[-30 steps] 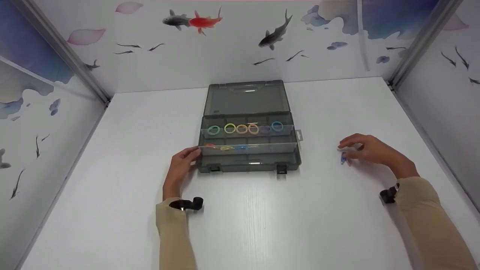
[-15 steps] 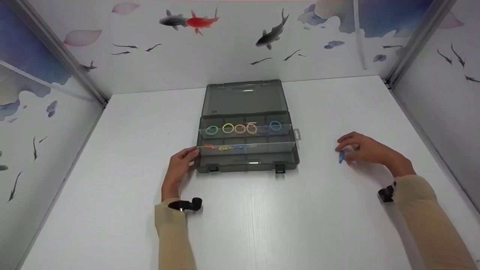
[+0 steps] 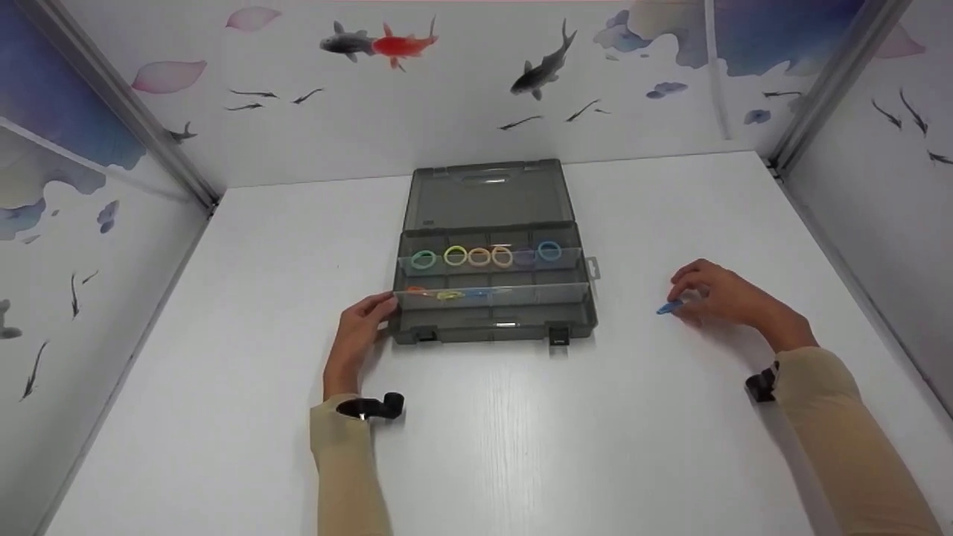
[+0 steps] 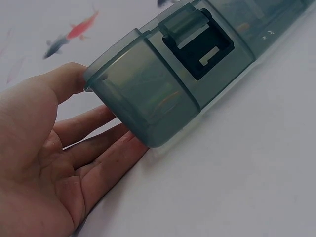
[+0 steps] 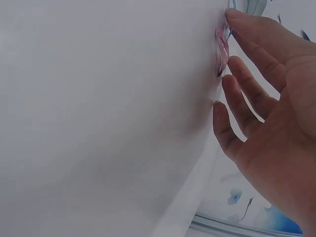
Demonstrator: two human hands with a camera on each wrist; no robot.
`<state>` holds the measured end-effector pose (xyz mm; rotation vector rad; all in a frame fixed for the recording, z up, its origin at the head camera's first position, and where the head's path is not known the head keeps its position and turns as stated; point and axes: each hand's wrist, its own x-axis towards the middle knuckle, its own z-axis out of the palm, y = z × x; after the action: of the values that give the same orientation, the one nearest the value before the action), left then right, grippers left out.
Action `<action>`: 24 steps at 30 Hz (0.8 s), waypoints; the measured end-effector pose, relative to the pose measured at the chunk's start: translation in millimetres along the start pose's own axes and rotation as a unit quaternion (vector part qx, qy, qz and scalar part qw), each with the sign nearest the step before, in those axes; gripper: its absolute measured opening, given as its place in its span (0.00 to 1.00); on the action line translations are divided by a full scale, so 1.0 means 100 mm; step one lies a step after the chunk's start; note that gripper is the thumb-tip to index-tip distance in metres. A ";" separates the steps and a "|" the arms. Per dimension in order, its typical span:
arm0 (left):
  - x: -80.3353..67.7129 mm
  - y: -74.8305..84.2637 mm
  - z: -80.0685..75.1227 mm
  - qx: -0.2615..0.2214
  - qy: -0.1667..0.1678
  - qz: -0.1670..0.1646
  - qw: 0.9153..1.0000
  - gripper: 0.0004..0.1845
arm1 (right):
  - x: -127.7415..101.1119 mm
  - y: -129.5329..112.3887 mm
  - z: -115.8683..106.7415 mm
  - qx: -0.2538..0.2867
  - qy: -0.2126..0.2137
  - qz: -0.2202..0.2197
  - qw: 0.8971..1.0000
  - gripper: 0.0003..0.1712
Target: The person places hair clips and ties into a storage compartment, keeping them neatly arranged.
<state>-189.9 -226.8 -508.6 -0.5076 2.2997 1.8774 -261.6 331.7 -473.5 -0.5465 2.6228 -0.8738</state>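
Note:
A grey translucent compartment box lies on the table with its lid folded back. My left hand touches its left front corner. In the left wrist view, the thumb is at the box's rim and the other fingers lie along its side wall. To the right of the box, my right hand pinches a thin blue band between thumb and fingertips. A glossy pink piece shows close to those fingertips in the right wrist view; I cannot tell whether it is held too.
Several coloured rings, such as a green ring, lean along the box's rear divider. Orange, yellow and blue ones lie in the middle row, the yellow ring among them. Patterned panels enclose the white table at the back and both sides.
The blue band has turned from upright to nearly flat, its tip swinging left in my right fingers. The right hand has shifted slightly left. My left hand and the box stay put.

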 end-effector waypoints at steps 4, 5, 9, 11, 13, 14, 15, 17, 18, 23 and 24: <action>0.01 0.00 0.01 -0.011 -0.002 0.007 1.000 0.23 | 0.00 0.01 0.01 0.004 0.007 0.012 1.000 0.08; 0.01 0.00 0.02 -0.015 -0.001 0.007 1.000 0.23 | 0.00 0.01 0.01 0.004 0.008 0.014 1.000 0.08; 0.02 -0.01 0.02 -0.026 -0.005 0.004 1.000 0.23 | 0.01 0.00 0.02 -0.008 0.012 0.019 1.000 0.07; 0.02 -0.01 0.02 -0.023 -0.006 0.001 1.000 0.24 | 0.01 -0.02 0.03 -0.013 0.013 0.022 1.000 0.06; 0.03 -0.01 0.02 -0.022 -0.006 0.000 1.000 0.24 | 0.01 -0.03 0.03 -0.020 0.017 0.020 0.999 0.07; 0.03 -0.01 0.02 -0.023 -0.005 0.001 1.000 0.24 | 0.02 -0.05 0.03 -0.022 0.018 0.021 0.999 0.07; 0.03 -0.01 0.02 -0.022 -0.005 0.002 1.000 0.24 | 0.02 -0.06 0.04 -0.024 0.019 0.022 0.999 0.07; 0.02 -0.01 0.03 -0.024 -0.005 0.005 1.000 0.24 | 0.03 -0.08 0.04 -0.029 0.019 0.019 0.999 0.07; 0.02 -0.01 0.02 -0.024 -0.004 0.005 1.000 0.24 | 0.04 -0.08 0.04 -0.032 0.020 0.019 0.999 0.07; 0.01 -0.01 0.01 -0.031 -0.007 0.004 0.999 0.24 | 0.08 -0.12 0.04 -0.024 0.015 0.026 0.999 0.07; 0.01 -0.01 0.01 -0.034 -0.007 0.004 0.999 0.24 | 0.09 -0.13 0.03 -0.019 0.014 0.031 0.999 0.08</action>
<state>-190.7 -226.4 -510.3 -0.4923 2.2388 1.9627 -265.1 316.4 -469.7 -0.4641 2.6711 -0.8197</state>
